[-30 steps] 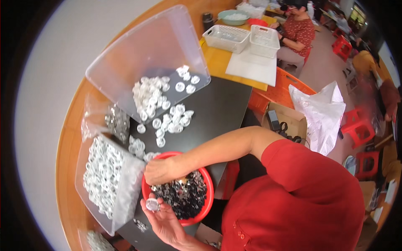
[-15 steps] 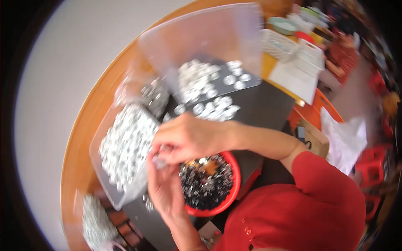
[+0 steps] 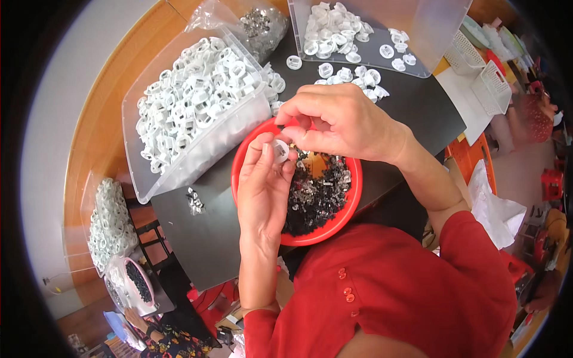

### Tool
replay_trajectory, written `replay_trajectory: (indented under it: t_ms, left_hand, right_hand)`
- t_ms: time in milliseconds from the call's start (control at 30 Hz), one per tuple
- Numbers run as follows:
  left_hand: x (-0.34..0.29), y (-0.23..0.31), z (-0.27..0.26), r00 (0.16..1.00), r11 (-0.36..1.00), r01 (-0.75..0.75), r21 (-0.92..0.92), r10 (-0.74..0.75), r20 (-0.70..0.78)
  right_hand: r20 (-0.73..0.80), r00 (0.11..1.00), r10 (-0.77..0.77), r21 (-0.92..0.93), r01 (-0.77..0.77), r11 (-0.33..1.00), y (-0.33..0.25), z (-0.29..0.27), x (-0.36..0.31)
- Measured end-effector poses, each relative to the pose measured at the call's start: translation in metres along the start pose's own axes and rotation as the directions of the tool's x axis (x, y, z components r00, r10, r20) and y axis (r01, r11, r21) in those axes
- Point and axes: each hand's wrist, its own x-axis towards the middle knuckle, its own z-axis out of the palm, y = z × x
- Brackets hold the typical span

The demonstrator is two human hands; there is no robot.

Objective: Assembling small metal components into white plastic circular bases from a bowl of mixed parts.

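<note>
A small round white plastic part [image 3: 280,151] is pinched between the thumb and fingers of my left hand [image 3: 262,191]. Just above it is my right hand [image 3: 343,122], its thumb and forefinger drawn together; a tiny dark bit seems to show at their tips, too small to name. Both hands are over a red bowl [image 3: 352,206] of small black and clear pieces [image 3: 316,206]. Part of the bowl's rim is hidden by my hands. Similar white parts [image 3: 349,77] lie loose on the dark table beyond my right hand.
A clear bin [image 3: 209,158] heaped with white parts stands to the left. Behind are a bag of metallic pieces [image 3: 256,27] and another clear bin [image 3: 412,18]. A little pile of pieces [image 3: 194,201] lies left of the bowl. Co-workers sit at lower left and far right.
My hands were close together around the part; now the right fingers are a little apart from it. The view has shifted, so the bins appear higher and more of the lower left shows.
</note>
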Motion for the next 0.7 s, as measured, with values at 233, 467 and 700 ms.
replay_trajectory:
  t_ms: [233,467,700]
  left_hand:
    - [-0.009,-0.013,-0.02,1.0,0.978,0.005,-0.21,-0.008,-0.013]
    - [-0.017,-0.017,-0.017,0.998,0.942,-0.012,-0.335,-0.008,-0.06]
    - [-0.021,-0.023,-0.002,0.982,0.983,-0.138,-0.121,0.12,-0.144]
  right_hand:
    - [0.188,0.964,0.185,-0.179,-0.152,0.972,0.016,0.02,-0.048]
    - [0.09,0.988,0.129,-0.189,-0.11,0.976,-0.015,0.022,-0.048]
    - [0.063,0.95,0.307,-0.012,-0.307,0.952,-0.036,0.037,-0.051]
